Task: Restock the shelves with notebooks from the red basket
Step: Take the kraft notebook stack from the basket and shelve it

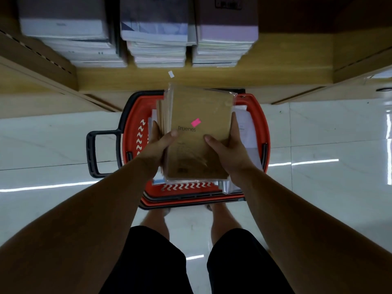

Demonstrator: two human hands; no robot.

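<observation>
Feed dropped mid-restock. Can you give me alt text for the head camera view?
The left hand and right hand grip a stack of brown notebooks in clear wrap, the top one bearing a pink sticker, above the red basket on the white tiled floor. Beyond it, a wooden shelf holds three piles of notebooks.

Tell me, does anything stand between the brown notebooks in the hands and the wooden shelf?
Nothing visible does. The left hand and the right hand hold the brown notebooks above the red basket, with open space up to the wooden shelf. Notebook stacks fill its left and middle; the right part shows bare wood.
</observation>
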